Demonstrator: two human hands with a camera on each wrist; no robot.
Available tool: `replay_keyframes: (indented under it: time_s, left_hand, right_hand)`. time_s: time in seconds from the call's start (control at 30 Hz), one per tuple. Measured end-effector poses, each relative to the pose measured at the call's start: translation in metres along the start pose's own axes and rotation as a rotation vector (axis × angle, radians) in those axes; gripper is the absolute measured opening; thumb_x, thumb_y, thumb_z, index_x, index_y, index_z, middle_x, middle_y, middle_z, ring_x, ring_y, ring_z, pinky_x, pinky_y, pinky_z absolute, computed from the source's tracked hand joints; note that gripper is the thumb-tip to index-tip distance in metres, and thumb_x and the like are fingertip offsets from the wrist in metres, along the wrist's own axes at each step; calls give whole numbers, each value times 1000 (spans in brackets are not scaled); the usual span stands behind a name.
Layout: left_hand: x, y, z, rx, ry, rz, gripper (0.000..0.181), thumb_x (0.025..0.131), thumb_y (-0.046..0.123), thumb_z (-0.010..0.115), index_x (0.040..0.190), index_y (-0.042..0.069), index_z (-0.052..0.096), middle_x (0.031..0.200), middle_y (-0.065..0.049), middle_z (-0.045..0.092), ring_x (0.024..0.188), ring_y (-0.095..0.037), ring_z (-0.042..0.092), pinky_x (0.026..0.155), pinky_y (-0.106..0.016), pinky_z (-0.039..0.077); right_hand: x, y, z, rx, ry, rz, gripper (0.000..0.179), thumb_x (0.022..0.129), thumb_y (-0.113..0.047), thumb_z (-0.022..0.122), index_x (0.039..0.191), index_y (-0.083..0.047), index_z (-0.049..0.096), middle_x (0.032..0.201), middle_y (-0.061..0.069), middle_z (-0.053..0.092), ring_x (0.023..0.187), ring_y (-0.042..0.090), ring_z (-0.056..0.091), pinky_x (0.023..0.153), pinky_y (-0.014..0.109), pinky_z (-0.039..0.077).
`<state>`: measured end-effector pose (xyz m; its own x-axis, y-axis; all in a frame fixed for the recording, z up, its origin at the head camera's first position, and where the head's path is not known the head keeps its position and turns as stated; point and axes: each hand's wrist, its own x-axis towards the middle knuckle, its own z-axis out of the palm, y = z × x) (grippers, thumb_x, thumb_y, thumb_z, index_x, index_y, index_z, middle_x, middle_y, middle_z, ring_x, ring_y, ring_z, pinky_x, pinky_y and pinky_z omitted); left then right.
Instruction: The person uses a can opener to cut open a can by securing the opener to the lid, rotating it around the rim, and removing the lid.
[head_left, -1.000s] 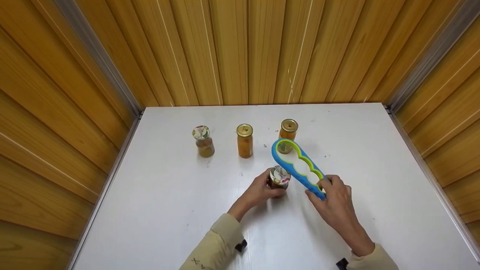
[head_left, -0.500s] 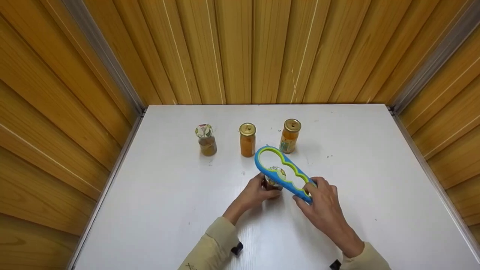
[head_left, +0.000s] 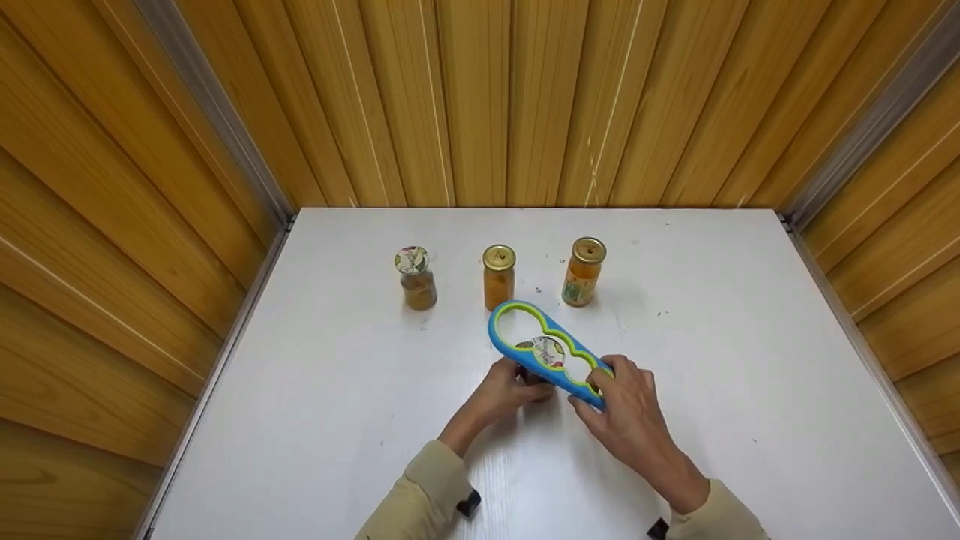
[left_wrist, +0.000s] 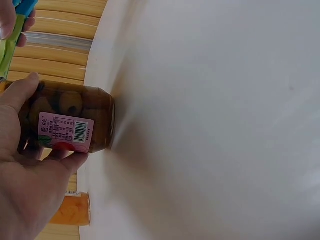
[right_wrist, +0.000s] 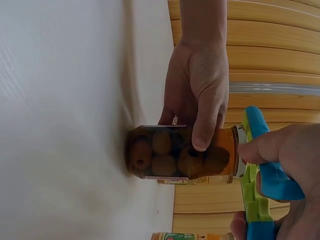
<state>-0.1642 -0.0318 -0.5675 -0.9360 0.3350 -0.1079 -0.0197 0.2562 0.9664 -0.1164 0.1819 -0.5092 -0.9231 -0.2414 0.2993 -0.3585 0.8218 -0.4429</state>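
My left hand (head_left: 499, 395) grips the side of a glass jar (left_wrist: 65, 107) of dark round fruit with a pink label; it stands upright on the white table. Its patterned lid (head_left: 549, 352) shows through a middle opening of the jar opener (head_left: 560, 332), a long blue tool with a scalloped green inner edge. My right hand (head_left: 626, 405) holds the opener's near end, thumb on the near side, a finger through the last opening. In the right wrist view the opener (right_wrist: 256, 202) lies level with the lid; I cannot tell whether it fits snugly around it.
Three more jars stand in a row behind: one with a patterned lid (head_left: 416, 277) at left, a gold-lidded orange one (head_left: 499, 277) in the middle, another gold-lidded one (head_left: 583, 271) at right. Wood-patterned walls (head_left: 480, 97) enclose the white table (head_left: 300, 375).
My right hand has brought the opener left and nearer, from beside the jar to over its lid. My left hand still holds the jar, slightly further left in view.
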Motion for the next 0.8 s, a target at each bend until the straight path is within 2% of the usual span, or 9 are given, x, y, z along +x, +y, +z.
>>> replay_keyframes:
  time_s: [0.1,0.27,0.33,0.53,0.67,0.8]
  left_hand:
    - [-2,-1,0,-24,1,-7,72,91,25,82,152,28,45,142,9,56,127,-14,52,116,-44,39]
    - [-6,-2,0,-47,11,18,73,90,24,83,153,28,44,147,7,54,138,-17,48,118,-47,36]
    - [-7,-2,0,-52,15,23,73,90,24,83,152,28,45,147,7,54,140,-18,47,118,-47,36]
    - [-8,-1,1,-94,19,-18,80,89,20,84,155,29,41,149,6,53,141,-21,47,116,-47,39]
    - [-7,-2,0,-95,24,-22,80,89,22,84,156,29,41,150,6,53,141,-21,47,117,-47,36]
    - [-7,-2,0,-88,24,-23,82,89,23,84,157,28,39,151,5,52,142,-21,46,118,-48,35]
  right_hand:
    - [0,-2,2,-2,-6,-6,29,80,-24,89,86,-13,63,110,13,60,111,32,57,89,48,38]
    - [0,-4,5,-6,14,-39,29,78,-22,90,85,-12,63,110,14,61,112,32,57,88,47,38]
    - [0,-5,6,-9,18,-47,29,78,-22,90,86,-11,64,110,15,61,112,32,57,88,47,38]
    - [1,-7,6,-46,-10,-52,30,78,-23,90,89,-11,65,113,15,62,111,33,58,88,47,38]
    - [2,-8,4,-69,-30,-52,37,78,-22,91,94,-10,60,113,14,60,107,33,59,88,47,39]
    - [4,-10,2,-74,-43,-47,46,77,-22,92,101,-10,54,104,10,58,99,29,59,89,46,39]
